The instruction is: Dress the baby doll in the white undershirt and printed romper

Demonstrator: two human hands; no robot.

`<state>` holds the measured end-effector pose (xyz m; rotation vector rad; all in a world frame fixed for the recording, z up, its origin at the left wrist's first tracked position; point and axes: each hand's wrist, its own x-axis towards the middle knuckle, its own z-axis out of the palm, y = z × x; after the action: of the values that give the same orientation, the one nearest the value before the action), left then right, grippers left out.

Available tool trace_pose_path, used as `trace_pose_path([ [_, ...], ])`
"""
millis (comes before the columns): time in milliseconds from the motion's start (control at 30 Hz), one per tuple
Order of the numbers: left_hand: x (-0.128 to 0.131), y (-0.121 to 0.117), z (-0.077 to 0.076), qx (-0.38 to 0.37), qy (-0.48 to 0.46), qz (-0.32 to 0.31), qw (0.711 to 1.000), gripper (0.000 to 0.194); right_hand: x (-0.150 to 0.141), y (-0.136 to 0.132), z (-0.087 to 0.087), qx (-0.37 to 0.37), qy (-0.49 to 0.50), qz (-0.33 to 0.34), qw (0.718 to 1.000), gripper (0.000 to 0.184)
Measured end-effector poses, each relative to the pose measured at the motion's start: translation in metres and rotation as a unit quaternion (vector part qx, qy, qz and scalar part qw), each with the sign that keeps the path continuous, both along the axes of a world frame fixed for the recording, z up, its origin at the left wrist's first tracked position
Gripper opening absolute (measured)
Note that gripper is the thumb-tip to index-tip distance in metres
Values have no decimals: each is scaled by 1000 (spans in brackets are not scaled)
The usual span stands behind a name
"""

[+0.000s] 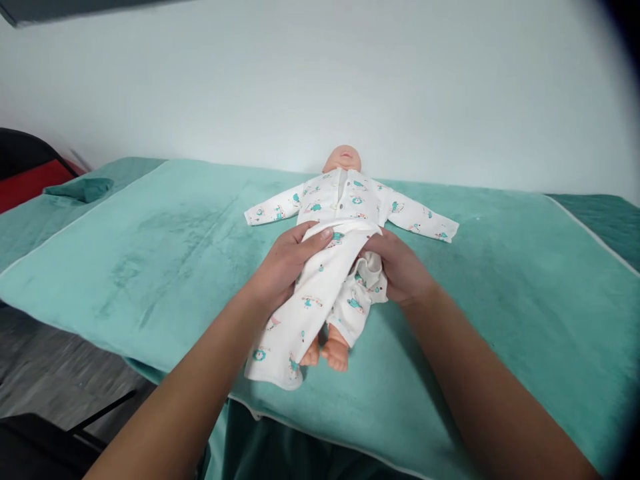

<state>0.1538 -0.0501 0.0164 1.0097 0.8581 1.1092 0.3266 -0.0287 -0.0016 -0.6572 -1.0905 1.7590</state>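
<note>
A baby doll (345,159) lies on its back, head toward the wall, in a white printed button-up top (345,195) with its sleeves spread. White printed pants (317,287) lie over its lower body. My left hand (293,260) grips the pants at the waist, thumb on top of the fabric. On the other side, my right hand (397,263) is closed on the bunched waist of the pants, its fingertips hidden in the folds. One pant leg hangs long toward the front left; the other sits around a leg. Both bare feet (336,350) show below.
A green cloth (190,267) with pale edging covers the table, with slight wrinkles. Behind it rises a white wall (320,80). A black and red chair (35,173) stands at the far left, and another dark object (40,447) is at the lower left.
</note>
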Motion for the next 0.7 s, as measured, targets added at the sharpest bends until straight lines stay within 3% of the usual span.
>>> trace_pose_path([
  [133, -5, -1, -4, 12, 55, -17, 998, 28, -4, 1, 3, -21, -6, 13, 1000, 30],
  [200, -4, 0, -4, 20, 32, -14, 999, 28, -6, 0, 4, -16, -23, 14, 1000, 38],
  [333, 4, 4, 0, 24, -35, 35, 999, 36, -5, -3, 1, 23, -32, 22, 999, 37],
  [433, 9, 7, 2, 10, -31, 46, 998, 37, 4, -5, 1, 83, -78, 111, 987, 42],
  [533, 9, 6, 2, 16, -16, 61, 998, 32, 10, -7, 4, 162, -162, 198, 953, 51],
  [600, 6, 0, 1, 26, 0, 77, 997, 33, 8, -7, 5, 187, -188, 174, 948, 45],
  [700, -4, -19, -4, 43, 69, 92, 992, 38, 0, -7, 1, 161, -145, 40, 975, 30],
])
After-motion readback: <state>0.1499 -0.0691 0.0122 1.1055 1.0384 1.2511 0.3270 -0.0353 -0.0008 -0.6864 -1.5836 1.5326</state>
